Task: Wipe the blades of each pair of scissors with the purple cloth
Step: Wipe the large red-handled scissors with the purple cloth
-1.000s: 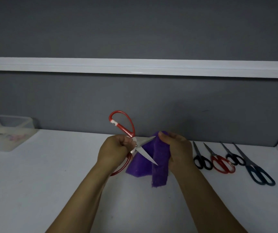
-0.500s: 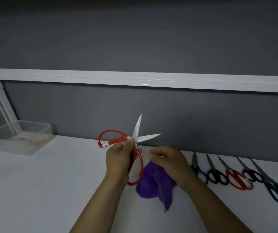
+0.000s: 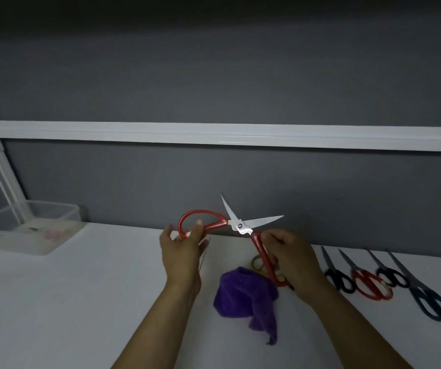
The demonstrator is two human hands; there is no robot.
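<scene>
I hold a large pair of red-handled scissors up above the white table, its blades spread wide, one pointing up and one to the right. My left hand grips the left handle loop. My right hand grips the lower handle. The purple cloth lies crumpled on the table just below and left of my right hand; I cannot tell whether it touches that hand. To the right lie a black pair, a red pair, a second black pair and a large dark blue pair.
A yellow-handled pair shows partly behind the cloth and the red handle. A thin blade peeks out beside my left hand. A clear plastic box stands at the table's far left against the grey wall.
My right hand has let go of the purple cloth and taken the lower red handle. The cloth now lies on the table, and the blades are spread wider.
</scene>
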